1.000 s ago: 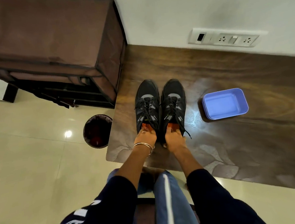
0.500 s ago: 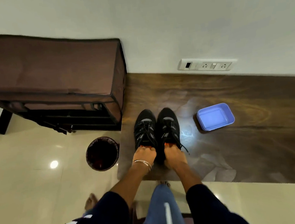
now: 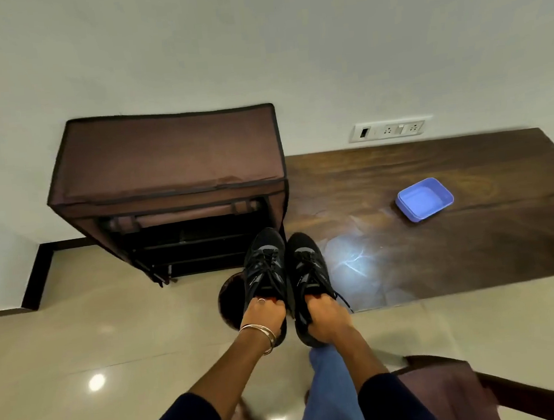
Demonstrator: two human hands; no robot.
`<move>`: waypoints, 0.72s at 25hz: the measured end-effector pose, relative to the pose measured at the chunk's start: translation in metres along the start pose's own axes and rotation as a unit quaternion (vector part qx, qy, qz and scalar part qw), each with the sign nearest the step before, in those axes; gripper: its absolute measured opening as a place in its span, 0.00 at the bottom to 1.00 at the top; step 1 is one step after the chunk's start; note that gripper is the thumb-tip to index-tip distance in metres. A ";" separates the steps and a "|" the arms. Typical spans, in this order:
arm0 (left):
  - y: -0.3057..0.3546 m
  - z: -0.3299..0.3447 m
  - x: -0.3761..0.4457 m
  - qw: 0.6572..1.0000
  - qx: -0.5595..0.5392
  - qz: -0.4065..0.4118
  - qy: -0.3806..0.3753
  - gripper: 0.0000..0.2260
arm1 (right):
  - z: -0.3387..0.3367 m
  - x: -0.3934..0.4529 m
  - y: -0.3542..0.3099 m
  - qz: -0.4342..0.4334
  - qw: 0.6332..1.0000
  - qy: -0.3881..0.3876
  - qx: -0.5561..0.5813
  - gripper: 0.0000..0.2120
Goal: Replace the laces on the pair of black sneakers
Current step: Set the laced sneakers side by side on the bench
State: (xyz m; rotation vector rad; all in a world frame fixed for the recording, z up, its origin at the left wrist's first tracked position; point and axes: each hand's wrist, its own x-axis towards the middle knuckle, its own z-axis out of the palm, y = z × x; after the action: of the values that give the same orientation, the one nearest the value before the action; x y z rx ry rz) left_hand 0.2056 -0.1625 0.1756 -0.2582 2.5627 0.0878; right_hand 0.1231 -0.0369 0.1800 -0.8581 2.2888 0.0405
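Note:
Two black sneakers with black laces hang side by side in the air, toes pointing away from me. My left hand, with a ring and bangles, grips the heel opening of the left sneaker. My right hand grips the heel opening of the right sneaker. A loose lace end dangles to the right of the right sneaker. Both shoes are held left of the dark wooden table, over the floor and bin.
A blue plastic tub sits on the table. A brown fabric shoe rack stands at the left against the wall. A round waste bin lies under the shoes. A wall socket strip and a chair are nearby.
Both hands have lifted the sneakers off the table and carried them left and toward me, past the table's edge. The camera has tilted up and back.

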 end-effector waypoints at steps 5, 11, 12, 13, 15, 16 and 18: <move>-0.049 0.048 -0.037 0.997 -0.016 -0.058 -0.039 0.16 | 0.031 0.003 -0.058 -0.037 0.999 -0.031 -0.021 0.20; -0.113 0.059 0.010 0.989 -0.056 -0.134 -0.024 0.19 | 0.028 0.079 -0.092 -0.092 0.995 -0.008 -0.043 0.27; -0.126 0.060 0.030 0.988 -0.061 -0.143 -0.012 0.20 | 0.027 0.102 -0.093 -0.097 0.994 0.000 -0.044 0.29; -0.139 0.063 0.052 0.986 -0.063 -0.152 0.000 0.20 | 0.026 0.126 -0.094 -0.099 0.994 0.006 -0.045 0.30; -0.162 0.071 0.096 0.985 -0.059 -0.164 0.013 0.22 | 0.027 0.179 -0.095 -0.097 0.994 0.022 -0.052 0.31; -0.172 0.074 0.116 0.984 -0.058 -0.167 0.019 0.22 | 0.028 0.202 -0.095 -0.096 0.993 0.032 -0.055 0.32; -0.192 0.075 0.155 0.984 -0.048 -0.167 0.035 0.22 | 0.025 0.244 -0.095 -0.101 0.991 0.050 -0.076 0.31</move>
State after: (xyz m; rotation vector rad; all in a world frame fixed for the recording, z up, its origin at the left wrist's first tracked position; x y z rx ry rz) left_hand 0.1558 -0.3673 0.0275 -0.7338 2.5482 0.0777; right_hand 0.0600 -0.2440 0.0303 -1.1925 2.3006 0.0831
